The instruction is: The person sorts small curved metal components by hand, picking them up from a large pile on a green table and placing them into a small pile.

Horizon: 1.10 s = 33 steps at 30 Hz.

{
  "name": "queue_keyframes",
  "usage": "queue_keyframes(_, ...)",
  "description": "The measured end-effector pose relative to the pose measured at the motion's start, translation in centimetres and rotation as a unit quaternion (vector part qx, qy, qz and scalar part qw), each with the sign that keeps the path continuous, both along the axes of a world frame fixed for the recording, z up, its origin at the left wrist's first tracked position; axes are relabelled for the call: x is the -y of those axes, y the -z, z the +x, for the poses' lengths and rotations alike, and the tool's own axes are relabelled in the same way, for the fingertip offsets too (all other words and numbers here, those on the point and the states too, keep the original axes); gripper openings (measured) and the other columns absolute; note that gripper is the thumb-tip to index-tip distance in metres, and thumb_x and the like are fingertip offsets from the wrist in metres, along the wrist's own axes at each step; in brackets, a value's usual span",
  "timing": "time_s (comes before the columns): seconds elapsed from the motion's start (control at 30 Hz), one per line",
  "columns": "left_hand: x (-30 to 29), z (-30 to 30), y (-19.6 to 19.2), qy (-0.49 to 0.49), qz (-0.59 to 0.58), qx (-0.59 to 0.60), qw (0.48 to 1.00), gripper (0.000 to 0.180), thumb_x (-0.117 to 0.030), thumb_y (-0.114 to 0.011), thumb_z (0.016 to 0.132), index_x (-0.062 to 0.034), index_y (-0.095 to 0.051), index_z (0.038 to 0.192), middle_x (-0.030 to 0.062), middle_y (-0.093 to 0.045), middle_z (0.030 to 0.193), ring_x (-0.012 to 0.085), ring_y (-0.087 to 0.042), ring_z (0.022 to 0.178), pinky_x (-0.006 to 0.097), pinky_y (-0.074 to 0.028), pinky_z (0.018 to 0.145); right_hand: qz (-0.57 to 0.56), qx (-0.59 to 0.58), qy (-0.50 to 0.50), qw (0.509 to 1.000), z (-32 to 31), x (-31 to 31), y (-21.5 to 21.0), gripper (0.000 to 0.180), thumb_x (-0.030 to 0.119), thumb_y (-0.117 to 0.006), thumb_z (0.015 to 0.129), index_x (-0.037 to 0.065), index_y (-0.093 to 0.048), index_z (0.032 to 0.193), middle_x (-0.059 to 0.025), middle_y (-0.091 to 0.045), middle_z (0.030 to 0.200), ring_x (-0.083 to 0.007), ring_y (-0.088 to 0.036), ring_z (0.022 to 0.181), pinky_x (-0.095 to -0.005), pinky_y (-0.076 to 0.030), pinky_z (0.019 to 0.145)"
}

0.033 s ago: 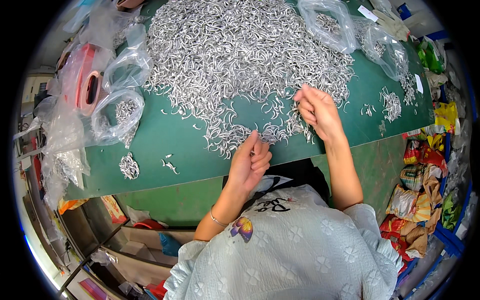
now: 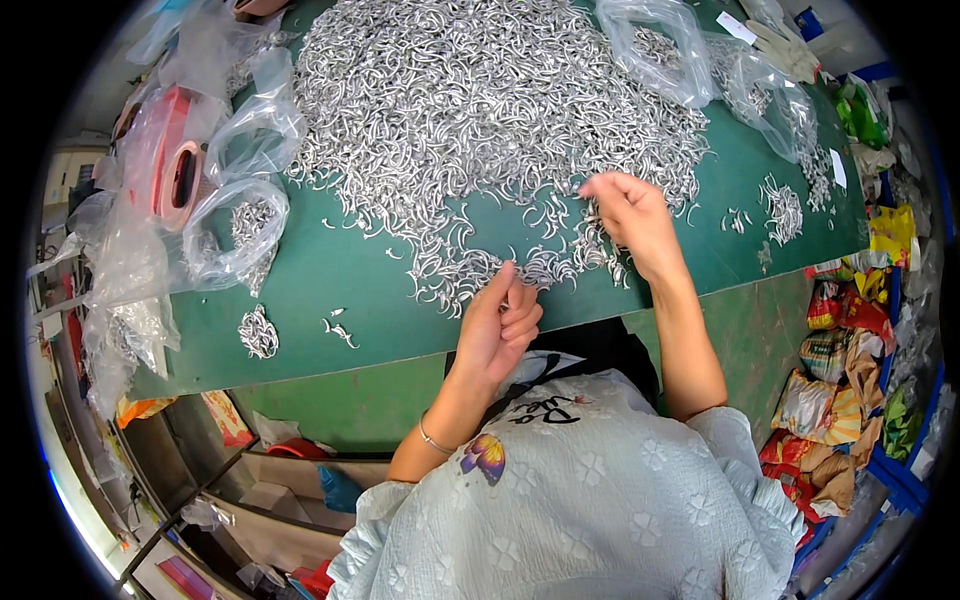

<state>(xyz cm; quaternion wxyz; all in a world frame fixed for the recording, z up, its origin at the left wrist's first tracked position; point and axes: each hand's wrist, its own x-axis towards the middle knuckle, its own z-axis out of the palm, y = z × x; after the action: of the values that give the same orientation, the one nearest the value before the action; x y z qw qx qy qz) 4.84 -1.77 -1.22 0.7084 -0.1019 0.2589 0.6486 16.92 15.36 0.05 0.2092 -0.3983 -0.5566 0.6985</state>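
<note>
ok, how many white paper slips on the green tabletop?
2: one slip left of the pale glove, another near the tabletop's right edge. More may hide under plastic bags.

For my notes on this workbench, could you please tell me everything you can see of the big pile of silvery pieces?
The big pile is a heap of small, curved, shiny, metallic-looking pieces lying loose at many angles. It spreads over the green tabletop and runs past the picture's top edge; its near side thins into scattered pieces. A clear plastic bag appears to meet its far right edge. The left hand is at its near fringe, the right hand over its right part; contact is unclear.
</note>
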Motion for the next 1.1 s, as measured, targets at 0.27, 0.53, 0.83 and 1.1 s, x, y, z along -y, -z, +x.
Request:
queue_keyframes(0.27,-0.1,-0.2,-0.3,-0.009,-0.007,0.015,1.000,0.038,-0.031,-0.038,0.095,-0.0105,-0.041,0.063,-0.0040,-0.025,0.052,0.0050,-0.022,0.040,0.018,-0.019,0.033,0.469,0.357,-0.057,0.806,-3.4,1.5,0.0,0.034,0.024,-0.063,0.078,0.009,-0.057,0.109,-0.0159,-0.058,0.059,-0.0326,-0.057,0.055,-0.0387,-0.045,0.052)
queue_keyframes(0.53,0.5,-0.9,0.1,-0.045,-0.007,0.018,0.999,0.037,-0.030,-0.039,0.095,-0.0097,-0.040,0.064,-0.0033,-0.026,0.054,0.0055,-0.024,0.042,0.019,-0.020,0.033,0.461,0.216,-0.219,0.833,1.1,2.8,-2.0,0.028,0.023,-0.064,0.076,0.011,-0.061,0.101,-0.0120,-0.061,0.064,-0.0308,-0.058,0.056,-0.0389,-0.045,0.050)
queue_keyframes(0.83,0.5,-0.7,0.2,-0.048,0.002,0.020,0.999,0.034,-0.029,-0.041,0.094,-0.0092,-0.042,0.066,-0.0034,-0.027,0.054,0.0057,-0.024,0.042,0.019,-0.019,0.035,0.469,0.287,-0.206,0.809,-1.7,5.2,-1.0,0.033,0.020,-0.060,0.080,0.010,-0.056,0.110,-0.0137,-0.059,0.062,-0.0318,-0.057,0.054,-0.0399,-0.044,0.049)
queue_keyframes(1.1,0.8,-1.2,0.0,-0.055,-0.005,0.016,0.998,0.036,-0.030,-0.037,0.095,-0.0104,-0.041,0.065,-0.0042,-0.024,0.052,0.0056,-0.022,0.041,0.019,-0.019,0.033,0.419,0.226,-0.166,0.864,-0.5,3.9,-1.3,0.021,0.018,-0.062,0.078,0.011,-0.065,0.098,-0.0123,-0.063,0.072,-0.0280,-0.060,0.060,-0.0373,-0.046,0.053)
